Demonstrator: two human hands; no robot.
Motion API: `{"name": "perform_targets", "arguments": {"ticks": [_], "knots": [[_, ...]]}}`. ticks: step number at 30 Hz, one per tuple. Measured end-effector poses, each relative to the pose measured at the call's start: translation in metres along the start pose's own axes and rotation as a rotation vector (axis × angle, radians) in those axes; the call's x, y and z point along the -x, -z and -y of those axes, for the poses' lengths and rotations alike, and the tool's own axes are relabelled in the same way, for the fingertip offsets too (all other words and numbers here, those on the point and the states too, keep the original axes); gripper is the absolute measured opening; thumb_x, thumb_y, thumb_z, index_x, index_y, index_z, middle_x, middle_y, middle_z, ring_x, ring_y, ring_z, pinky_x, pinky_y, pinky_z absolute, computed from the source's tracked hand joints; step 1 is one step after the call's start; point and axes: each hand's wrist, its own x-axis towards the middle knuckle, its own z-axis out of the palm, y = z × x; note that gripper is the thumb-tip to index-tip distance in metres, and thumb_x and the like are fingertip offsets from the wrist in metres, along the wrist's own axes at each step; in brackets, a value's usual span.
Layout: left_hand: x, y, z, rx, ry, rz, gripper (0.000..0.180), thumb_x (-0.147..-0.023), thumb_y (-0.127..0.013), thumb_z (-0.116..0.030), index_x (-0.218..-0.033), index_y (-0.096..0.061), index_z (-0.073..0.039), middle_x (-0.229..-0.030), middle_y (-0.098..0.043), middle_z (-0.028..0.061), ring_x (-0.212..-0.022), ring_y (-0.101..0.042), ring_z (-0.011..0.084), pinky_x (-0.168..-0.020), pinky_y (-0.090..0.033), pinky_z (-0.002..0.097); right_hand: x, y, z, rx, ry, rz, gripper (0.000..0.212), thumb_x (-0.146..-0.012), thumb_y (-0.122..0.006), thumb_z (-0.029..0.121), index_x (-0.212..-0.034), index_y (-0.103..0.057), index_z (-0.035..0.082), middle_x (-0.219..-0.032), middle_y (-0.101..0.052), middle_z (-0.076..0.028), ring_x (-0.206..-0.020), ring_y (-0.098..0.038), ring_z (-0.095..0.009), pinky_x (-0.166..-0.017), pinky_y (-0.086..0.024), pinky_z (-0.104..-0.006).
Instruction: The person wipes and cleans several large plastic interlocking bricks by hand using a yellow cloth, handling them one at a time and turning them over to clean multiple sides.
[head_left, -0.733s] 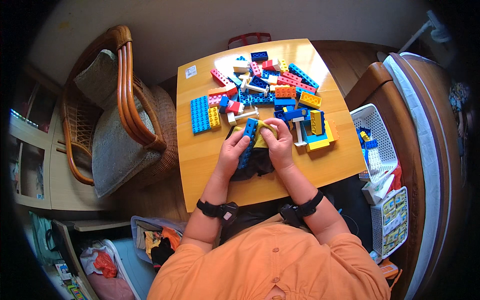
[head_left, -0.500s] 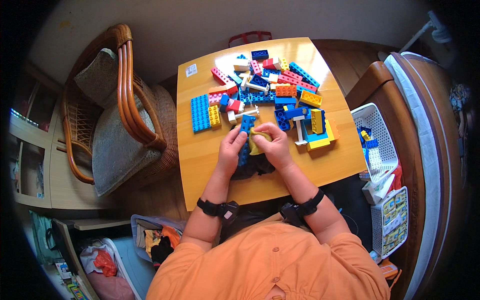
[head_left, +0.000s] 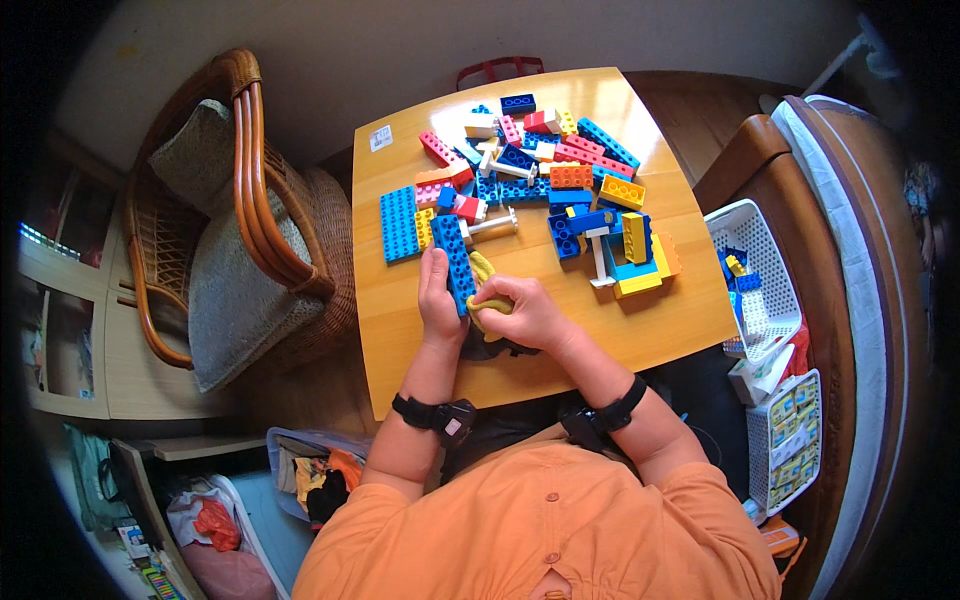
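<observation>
My left hand grips a long blue toy brick, its studded face turned up, near the front of the table. A yellow cloth is pinched in my right hand, against the brick's right side. Dark fabric lies under both hands, mostly hidden by them. Just beyond, a white axle-like piece rests on the wood. To the left of the pile are a blue studded plate and a small yellow brick.
Several coloured bricks are heaped across the wooden table. A yellow and blue brick assembly stands at right. A rattan chair is left of the table; white plastic baskets stand to its right.
The blue brick has moved left and turned, so its studs now show. My left hand has shifted left with it; the cloth has come left and down in my right hand.
</observation>
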Motion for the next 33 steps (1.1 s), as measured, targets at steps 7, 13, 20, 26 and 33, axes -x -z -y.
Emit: {"name": "perform_targets", "arguments": {"ticks": [7, 13, 20, 26, 33], "knots": [[0.001, -0.005, -0.005, 0.026, -0.01, 0.056, 0.032, -0.109, -0.039, -0.032, -0.12, -0.051, -0.005, -0.093, -0.06, 0.0071, -0.075, -0.06, 0.0141, -0.068, -0.052, 0.0269, 0.003, -0.002, 0.006, 0.08, 0.07, -0.029, 0.015, -0.081, -0.07, 0.013, -0.093, -0.069, 0.004, -0.086, -0.07, -0.016, -0.079, -0.071, -0.027, -0.073, -0.055, -0.0336], [0.011, -0.011, -0.002, -0.044, 0.099, 0.28, 0.047, -0.105, -0.05, -0.022, -0.145, -0.044, 0.001, -0.128, -0.061, 0.0109, -0.113, -0.06, 0.0175, -0.099, -0.048, 0.0307, -0.005, 0.01, 0.009, -0.091, -0.08, -0.411, 0.013, -0.086, -0.067, 0.007, -0.097, -0.065, 0.002, -0.089, -0.066, -0.007, -0.082, -0.064, -0.014, -0.075, -0.052, -0.0275], [0.014, -0.01, -0.007, -0.184, 0.146, 0.391, 0.045, -0.102, -0.057, -0.021, -0.141, -0.05, 0.001, -0.127, -0.059, 0.0058, -0.114, -0.057, 0.0128, -0.099, -0.045, 0.0269, -0.007, 0.013, -0.002, -0.241, -0.071, -0.608, 0.013, -0.09, -0.067, 0.009, -0.101, -0.063, 0.003, -0.091, -0.064, -0.002, -0.084, -0.061, -0.01, -0.076, -0.051, -0.0243], [0.015, -0.01, -0.009, -0.197, 0.171, 0.4, 0.045, -0.102, -0.058, -0.02, -0.141, -0.051, 0.0, -0.126, -0.06, 0.0058, -0.112, -0.057, 0.0113, -0.097, -0.045, 0.025, -0.007, 0.014, -0.004, -0.308, -0.044, -0.636, 0.013, -0.093, -0.064, 0.008, -0.105, -0.061, 0.005, -0.092, -0.063, -0.001, -0.083, -0.059, -0.009, -0.076, -0.05, -0.0224], [0.013, -0.008, -0.006, -0.176, 0.093, 0.253, 0.045, -0.103, -0.053, -0.019, -0.143, -0.048, 0.0, -0.126, -0.062, 0.0089, -0.109, -0.062, 0.0154, -0.096, -0.049, 0.0286, -0.005, 0.007, 0.004, -0.178, -0.118, -0.36, 0.013, -0.087, -0.07, 0.008, -0.097, -0.063, 0.002, -0.089, -0.064, -0.003, -0.083, -0.061, -0.01, -0.076, -0.051, -0.0252]]}}
